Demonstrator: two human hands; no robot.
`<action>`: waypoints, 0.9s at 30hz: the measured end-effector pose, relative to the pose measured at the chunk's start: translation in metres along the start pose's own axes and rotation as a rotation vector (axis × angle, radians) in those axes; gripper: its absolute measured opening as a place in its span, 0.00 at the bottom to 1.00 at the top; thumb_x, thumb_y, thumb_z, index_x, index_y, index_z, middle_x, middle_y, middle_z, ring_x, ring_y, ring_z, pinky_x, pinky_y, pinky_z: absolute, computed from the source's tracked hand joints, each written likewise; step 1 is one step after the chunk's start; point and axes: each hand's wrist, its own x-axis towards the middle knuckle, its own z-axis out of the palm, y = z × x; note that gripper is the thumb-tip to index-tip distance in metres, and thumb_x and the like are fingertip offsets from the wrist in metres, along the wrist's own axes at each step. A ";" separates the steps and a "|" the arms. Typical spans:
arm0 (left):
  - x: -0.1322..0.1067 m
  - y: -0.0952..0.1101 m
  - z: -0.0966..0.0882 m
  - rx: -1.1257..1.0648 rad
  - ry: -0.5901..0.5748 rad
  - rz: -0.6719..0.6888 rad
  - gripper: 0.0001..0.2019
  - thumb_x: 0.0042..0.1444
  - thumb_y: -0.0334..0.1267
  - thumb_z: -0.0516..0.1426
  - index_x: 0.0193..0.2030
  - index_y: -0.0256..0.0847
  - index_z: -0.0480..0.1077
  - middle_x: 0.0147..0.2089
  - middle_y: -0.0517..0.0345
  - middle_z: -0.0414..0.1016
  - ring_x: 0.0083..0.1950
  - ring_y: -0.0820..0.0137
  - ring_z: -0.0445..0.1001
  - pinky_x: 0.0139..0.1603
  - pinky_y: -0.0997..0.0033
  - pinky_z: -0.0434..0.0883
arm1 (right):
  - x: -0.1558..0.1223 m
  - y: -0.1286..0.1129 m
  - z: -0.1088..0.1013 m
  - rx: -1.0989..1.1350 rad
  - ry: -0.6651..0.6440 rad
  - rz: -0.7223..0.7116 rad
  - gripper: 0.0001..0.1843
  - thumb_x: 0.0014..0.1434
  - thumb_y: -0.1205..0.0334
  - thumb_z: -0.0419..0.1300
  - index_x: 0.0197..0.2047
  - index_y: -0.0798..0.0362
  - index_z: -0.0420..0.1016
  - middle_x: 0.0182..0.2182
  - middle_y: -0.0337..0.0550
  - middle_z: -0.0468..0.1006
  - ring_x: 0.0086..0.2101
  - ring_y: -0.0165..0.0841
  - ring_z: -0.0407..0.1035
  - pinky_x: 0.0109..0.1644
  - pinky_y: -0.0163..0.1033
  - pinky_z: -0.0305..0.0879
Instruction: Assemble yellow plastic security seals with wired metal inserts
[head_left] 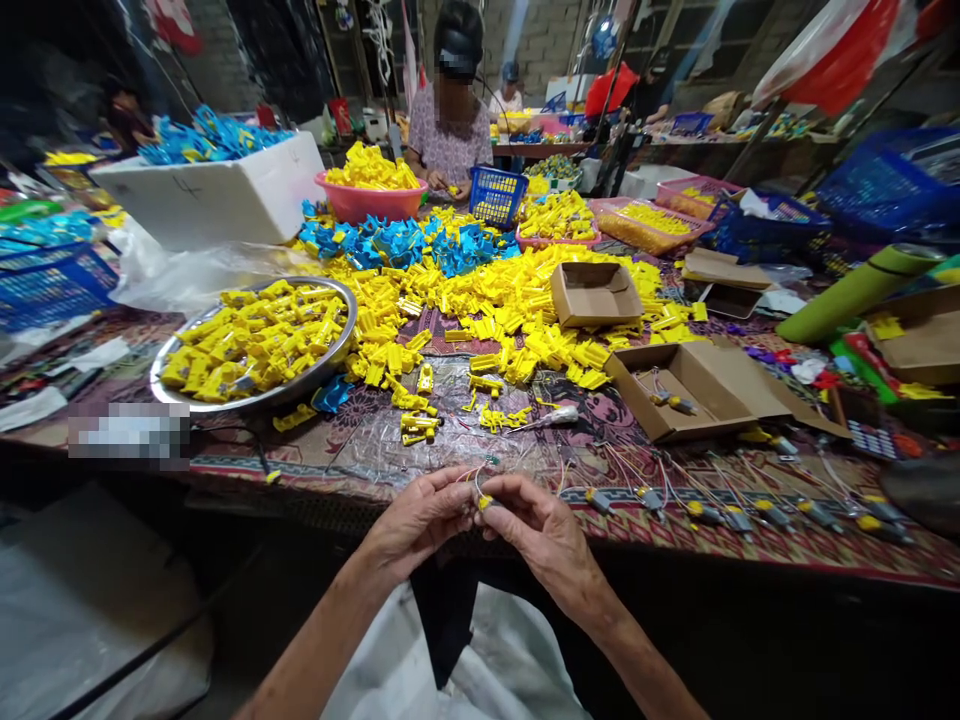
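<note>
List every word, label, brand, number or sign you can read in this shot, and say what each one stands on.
The only legible mark is a hand-drawn "4" on the white foam box; the print on the colourful packaging at the right is too small to read, and the pixelated patch near the table's front edge is unreadable.

Bright, fairly even light across the worktop [360, 450], seemingly from above. Hard glare along the rim of the steel tray [349, 330] at nine o'clock. Deep shadow below the worktop edge from four to six o'clock. Strong fisheye bowing toward the edges. Murky, dim background at ten o'clock. Fair sharpness on the left hand [420, 522], the right hand [544, 535] and the wired yellow part [486, 502]. Mosaic blur patch [129, 435] at eight o'clock.
</note>
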 end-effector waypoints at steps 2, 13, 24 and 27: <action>0.000 0.002 0.001 -0.027 -0.021 -0.020 0.17 0.50 0.36 0.68 0.47 0.38 0.76 0.40 0.55 0.77 0.36 0.75 0.74 0.39 0.76 0.72 | -0.003 -0.004 0.000 -0.034 -0.022 0.000 0.10 0.57 0.57 0.66 0.43 0.49 0.78 0.34 0.38 0.78 0.31 0.30 0.72 0.38 0.36 0.71; 0.026 0.007 0.000 -0.083 -0.086 -0.066 0.16 0.56 0.46 0.63 0.47 0.37 0.75 0.41 0.51 0.80 0.38 0.68 0.78 0.37 0.72 0.72 | -0.004 0.003 -0.007 0.013 -0.032 0.089 0.14 0.55 0.53 0.67 0.40 0.52 0.74 0.30 0.38 0.77 0.31 0.30 0.71 0.34 0.34 0.70; 0.026 0.021 -0.008 0.074 -0.055 0.035 0.09 0.57 0.38 0.64 0.41 0.35 0.76 0.40 0.54 0.79 0.34 0.76 0.75 0.36 0.79 0.71 | -0.002 0.007 -0.012 0.296 -0.096 0.302 0.22 0.53 0.50 0.69 0.43 0.55 0.68 0.30 0.40 0.77 0.27 0.28 0.73 0.28 0.31 0.68; 0.025 0.021 -0.010 0.094 -0.059 0.043 0.09 0.56 0.37 0.64 0.42 0.34 0.76 0.39 0.55 0.77 0.34 0.78 0.74 0.35 0.81 0.71 | -0.003 0.005 -0.009 0.282 -0.163 0.334 0.21 0.55 0.48 0.67 0.41 0.55 0.69 0.28 0.38 0.75 0.23 0.25 0.69 0.23 0.29 0.63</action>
